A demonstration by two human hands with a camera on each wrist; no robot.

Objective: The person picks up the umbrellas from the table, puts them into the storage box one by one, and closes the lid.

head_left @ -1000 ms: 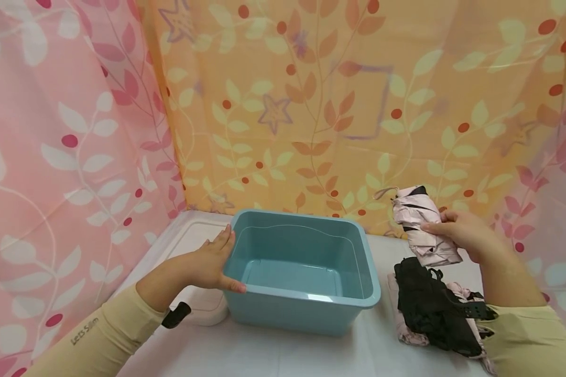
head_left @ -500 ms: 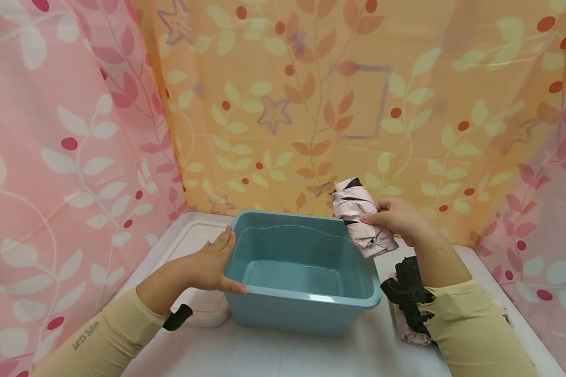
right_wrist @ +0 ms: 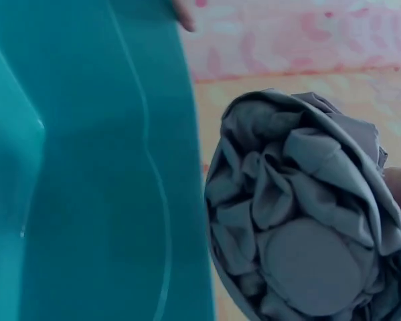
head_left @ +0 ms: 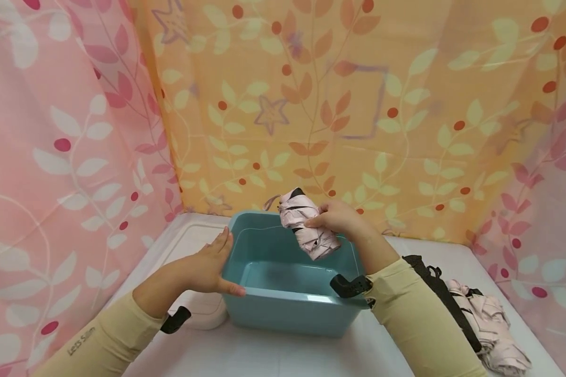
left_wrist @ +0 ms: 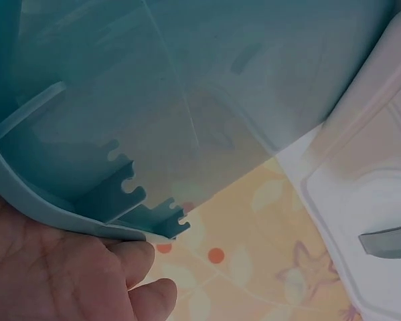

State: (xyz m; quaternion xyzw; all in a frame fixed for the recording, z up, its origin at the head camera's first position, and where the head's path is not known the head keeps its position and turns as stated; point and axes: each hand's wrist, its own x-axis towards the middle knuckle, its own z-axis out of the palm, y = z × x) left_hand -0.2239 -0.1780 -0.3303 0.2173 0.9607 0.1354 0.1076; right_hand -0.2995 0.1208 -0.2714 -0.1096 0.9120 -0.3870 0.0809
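Note:
My right hand (head_left: 341, 220) grips a folded pale pink umbrella (head_left: 306, 222) with black patches and a strap loop at its upper end. It holds the umbrella tilted over the blue-green plastic tub (head_left: 287, 327). The right wrist view shows the umbrella's gathered end (right_wrist: 314, 267) with a round cap, beside the tub wall (right_wrist: 106, 221). My left hand (head_left: 207, 264) rests on the tub's left rim with fingers and thumb spread. In the left wrist view, the left hand (left_wrist: 66, 274) lies along the rim, with notched tabs below it.
A white lid (head_left: 188, 246) lies left of the tub, partly behind my left arm. On the right of the white-covered table are a black folded item (head_left: 443, 298) and another pale pink folded bundle (head_left: 490, 324). Patterned curtains (head_left: 273, 104) close in the back and sides.
My right hand has carried the umbrella leftward from above the items on the right to over the tub. The left hand has stayed on the rim.

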